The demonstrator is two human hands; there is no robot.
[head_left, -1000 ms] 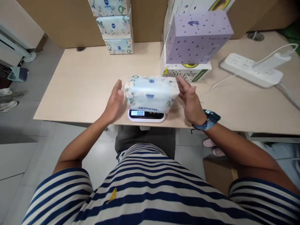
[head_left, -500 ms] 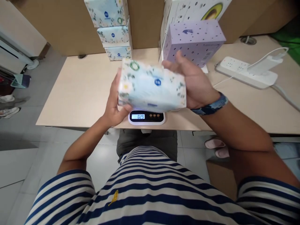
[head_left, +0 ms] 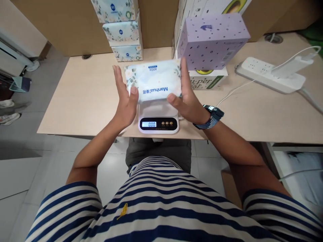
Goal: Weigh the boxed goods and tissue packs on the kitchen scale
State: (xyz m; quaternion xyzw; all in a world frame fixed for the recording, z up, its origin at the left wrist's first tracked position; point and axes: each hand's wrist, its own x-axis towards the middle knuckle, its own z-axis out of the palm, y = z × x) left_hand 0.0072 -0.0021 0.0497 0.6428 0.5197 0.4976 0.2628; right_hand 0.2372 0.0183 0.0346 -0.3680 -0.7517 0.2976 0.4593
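Currently left hand (head_left: 124, 101) and right hand (head_left: 185, 97) press flat-fingered against ends of tissue pack (head_left: 153, 80), held above scale (head_left: 158, 119); soft wrapper could slip between palms, dropping onto scale.

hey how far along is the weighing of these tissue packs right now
Done: three tissue packs sit stacked at the back of the table. In hand: the left hand and right hand press flat against the ends of one tissue pack, held above the scale, whose display reads 0.00. Left: whether this pack has been weighed cannot be told from here.
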